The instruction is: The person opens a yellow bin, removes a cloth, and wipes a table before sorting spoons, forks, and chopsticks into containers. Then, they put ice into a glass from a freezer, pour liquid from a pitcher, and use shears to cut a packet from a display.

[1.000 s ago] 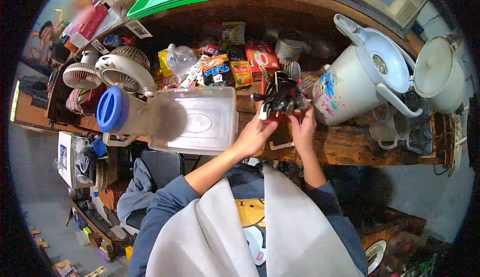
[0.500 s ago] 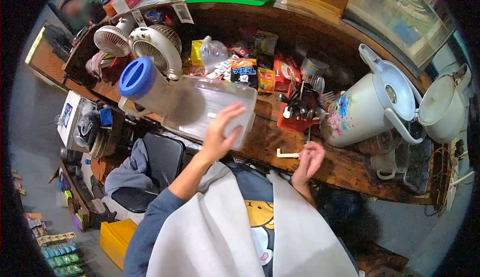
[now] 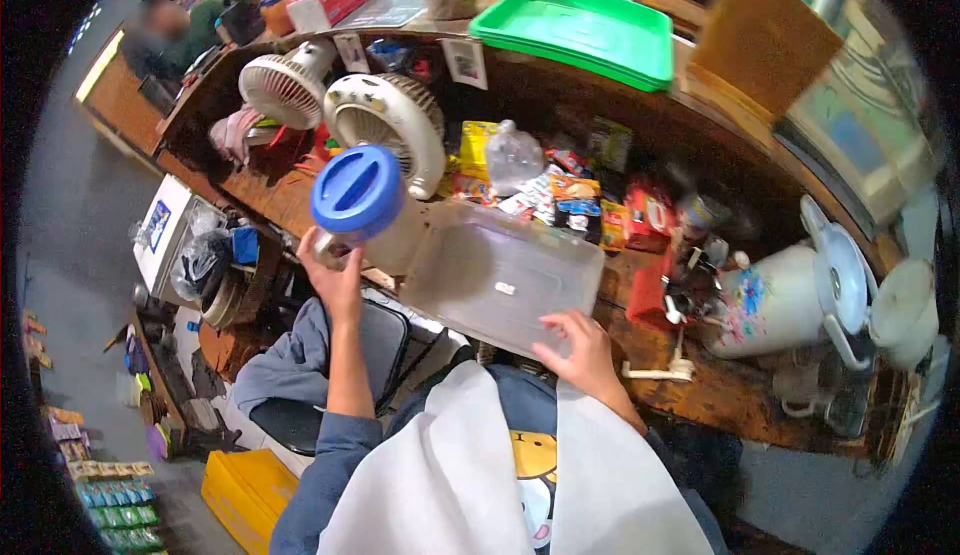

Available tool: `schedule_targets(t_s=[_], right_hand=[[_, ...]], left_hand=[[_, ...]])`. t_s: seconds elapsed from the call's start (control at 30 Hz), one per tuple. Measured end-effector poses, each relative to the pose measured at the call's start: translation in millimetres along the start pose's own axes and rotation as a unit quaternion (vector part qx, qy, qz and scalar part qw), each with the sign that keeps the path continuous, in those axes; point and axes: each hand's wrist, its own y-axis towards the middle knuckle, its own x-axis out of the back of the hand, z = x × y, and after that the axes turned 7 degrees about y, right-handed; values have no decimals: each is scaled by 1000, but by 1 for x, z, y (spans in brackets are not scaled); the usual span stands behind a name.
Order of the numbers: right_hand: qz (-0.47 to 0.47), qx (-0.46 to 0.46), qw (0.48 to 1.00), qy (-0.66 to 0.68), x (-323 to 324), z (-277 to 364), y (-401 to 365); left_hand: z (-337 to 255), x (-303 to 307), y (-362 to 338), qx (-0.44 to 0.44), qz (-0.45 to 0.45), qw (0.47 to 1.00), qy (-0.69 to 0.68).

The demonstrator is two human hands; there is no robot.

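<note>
At the handle of a clear pitcher [image 3: 392,240] with a blue lid [image 3: 357,190] is my left hand [image 3: 335,280], its fingers bent round the handle. The pitcher stands at the left end of a clear plastic lid or tray [image 3: 500,280] on the wooden counter. My right hand [image 3: 583,355] is at the near right edge of that clear plastic piece, fingers apart and slightly curled, with nothing visible in it. A white pipe-like piece [image 3: 655,371] lies to the right of my right hand.
Two white fans [image 3: 385,125] stand behind the pitcher. Snack packets [image 3: 575,190] lie at the back, with a red utensil holder [image 3: 650,290] and a large flowered container [image 3: 775,300] to the right. A green tray [image 3: 570,30] rests on the upper ledge; a person [image 3: 165,35] is far left.
My left hand has moved left from above the clear plastic piece to the pitcher's handle. My right hand has come from beside the white pipe-like piece to the plastic's near edge. The view has shifted.
</note>
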Motion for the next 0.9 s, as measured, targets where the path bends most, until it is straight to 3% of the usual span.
schedule_targets(t_s=[0.03, 0.07, 0.17, 0.2, 0.3, 0.33, 0.37, 0.43, 0.47, 0.5, 0.6, 0.63, 0.7, 0.77, 0.83, 0.87, 0.9], right_hand=[[76, 59, 993, -70, -8, 1, 9], [139, 6, 989, -41, -16, 6, 14], [221, -1, 969, -110, -31, -3, 19], [227, -21, 967, -112, -31, 1, 22], [243, -58, 965, -86, -27, 25, 36], [243, -81, 966, -38, -30, 36, 46], [246, -70, 966, -40, -37, 42, 56], [211, -78, 968, 109, -58, 50, 75], [207, -49, 972, 101, -72, 54, 87], [217, -38, 969, 107, -91, 61, 98], [105, 51, 985, 130, -148, 93, 119], [88, 39, 988, 118, -165, 94, 117], [90, -56, 984, 144, -184, 97, 117], [119, -134, 947, 266, -194, 101, 116], [116, -21, 965, 232, -206, 90, 114], [123, -9, 975, 186, -207, 89, 115], [101, -75, 962, 243, -213, 86, 113]], left_hand=[[-2, 0, 2, -18, -10, 999, 34], [-4, -4, 3, -21, -26, 999, 18], [-14, -10, 10, -6, -29, 999, 15], [-4, -11, 16, -10, -18, 999, -37], [8, -10, 26, -40, -12, 999, 26], [9, -10, 26, -8, -5, 1000, 5], [11, -13, 23, -30, -15, 999, -15], [8, -12, 14, -85, -25, 993, 72], [6, -11, 4, -47, 13, 999, 20], [7, -5, -2, -63, 49, 996, 32], [8, 11, -25, 28, 178, 975, -132], [5, 13, -23, -8, 192, 967, -168], [-3, 25, -19, -47, 198, 975, -90], [-17, 37, -11, -97, 161, 980, 59], [-22, 46, -18, -47, 116, 992, -2], [-19, 52, -21, -48, 97, 994, 2], [-17, 58, -29, -40, 80, 996, 4]])
